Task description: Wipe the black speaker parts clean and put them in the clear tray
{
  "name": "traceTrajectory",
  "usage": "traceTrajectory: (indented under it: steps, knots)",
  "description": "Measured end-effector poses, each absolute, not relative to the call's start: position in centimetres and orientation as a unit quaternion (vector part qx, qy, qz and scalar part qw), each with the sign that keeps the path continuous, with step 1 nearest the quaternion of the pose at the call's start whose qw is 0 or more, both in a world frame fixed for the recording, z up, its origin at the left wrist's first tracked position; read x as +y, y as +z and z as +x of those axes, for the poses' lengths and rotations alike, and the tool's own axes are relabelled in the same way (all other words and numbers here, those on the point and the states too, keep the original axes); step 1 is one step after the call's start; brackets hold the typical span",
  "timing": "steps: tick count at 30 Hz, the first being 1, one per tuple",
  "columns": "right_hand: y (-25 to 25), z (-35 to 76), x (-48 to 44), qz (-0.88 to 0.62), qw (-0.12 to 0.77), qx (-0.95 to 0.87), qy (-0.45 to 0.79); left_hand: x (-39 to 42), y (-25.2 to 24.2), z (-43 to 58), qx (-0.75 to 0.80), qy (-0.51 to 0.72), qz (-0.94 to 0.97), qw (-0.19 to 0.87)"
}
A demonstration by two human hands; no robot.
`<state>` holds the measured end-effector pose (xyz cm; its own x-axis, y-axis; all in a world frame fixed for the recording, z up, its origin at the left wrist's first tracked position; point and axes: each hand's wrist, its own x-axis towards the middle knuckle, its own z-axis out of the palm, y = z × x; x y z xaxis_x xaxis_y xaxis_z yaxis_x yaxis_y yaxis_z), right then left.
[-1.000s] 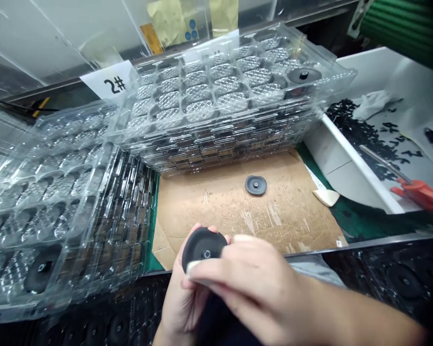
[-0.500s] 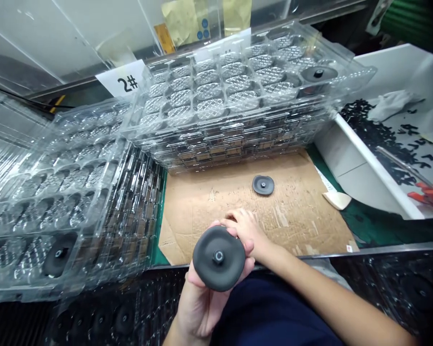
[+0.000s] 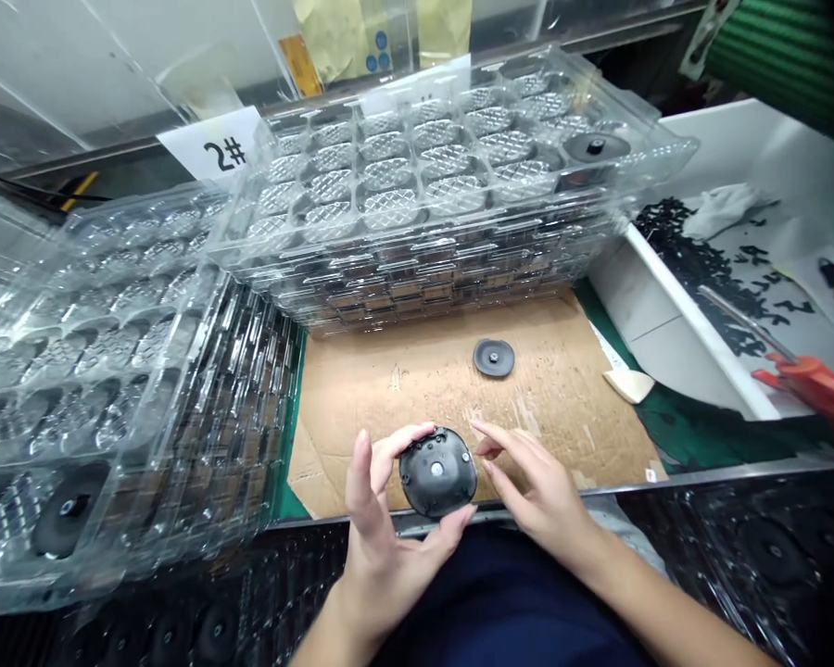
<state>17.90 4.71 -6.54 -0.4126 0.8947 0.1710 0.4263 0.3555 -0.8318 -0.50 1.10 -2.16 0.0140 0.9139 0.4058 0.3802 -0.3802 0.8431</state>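
Since half a second back we've flipped the black disc (image 3: 437,471). The face with the raised nub was looking up at us then, and now we see the flatter back with a pale centre and little dots round it. Our left hand (image 3: 382,542) is grasping it by the rim, thumb under the near edge and fingers curled over the far-left edge. It holds the disc up above the near edge of the cardboard sheet (image 3: 403,380), right in front of us. Our right hand (image 3: 538,486) has come out from behind the disc and now sits to its right, released, fingers loosely spread. The forefinger tip is just beside the rim, and we can't tell if it actually touches. Further back on the cardboard lies a smaller black disc (image 3: 493,358), flat and well apart from both hands. Behind the cardboard is a stack of clear trays (image 3: 389,199) with one dark part (image 3: 596,146) in a far-right pocket of the top tray. A 2# label (image 3: 215,153) stands just beside its back-left corner. A second tray stack (image 3: 111,306) fills the left of the bench, with another dark part (image 3: 66,511) in a near pocket. Over on the right there's a white bin (image 3: 695,320) holding black scraps (image 3: 695,255), and a red-handled tool (image 3: 813,384) lies across its near corner.
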Motion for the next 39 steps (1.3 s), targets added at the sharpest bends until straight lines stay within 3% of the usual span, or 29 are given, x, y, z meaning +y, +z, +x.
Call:
traceTrajectory:
  steps: [4,7,11,14,21,26,31,35,39]
  knots:
    - [-4.7,18.4,6.0,-0.333,0.356,-0.806,0.337,1.2,-2.1,-0.5,0.506,0.488,0.662,0.260]
    - [-4.0,18.2,7.3,-0.253,0.358,-0.835,0.333,1.2,-2.0,-0.8,0.546,0.443,0.619,0.350]
    - [-4.3,17.2,7.3,-0.307,0.381,-0.757,0.433,1.8,-2.3,-1.8,0.582,0.348,0.519,0.521]
    - [-4.9,16.0,7.5,-0.347,0.372,-0.721,0.470,2.6,-2.3,-2.4,0.587,0.349,0.508,0.525]
    - [-8.7,13.2,14.2,-0.355,0.311,-0.707,0.526,5.3,0.5,-4.3,0.642,0.377,0.538,0.396]
    - [-11.8,11.7,15.6,-0.361,0.252,-0.732,0.520,9.9,3.4,-3.4,0.590,0.369,0.664,0.273]
    - [-12.5,11.3,15.5,-0.350,0.220,-0.761,0.500,17.2,8.0,0.4,0.538,0.346,0.750,0.168]
    - [-12.2,11.1,15.9,-0.344,0.199,-0.779,0.485,25.0,10.6,4.2,0.514,0.339,0.787,-0.028]
    - [-12.0,11.3,16.3,-0.357,0.174,-0.785,0.475,31.5,9.8,6.5,0.510,0.241,0.825,-0.035]
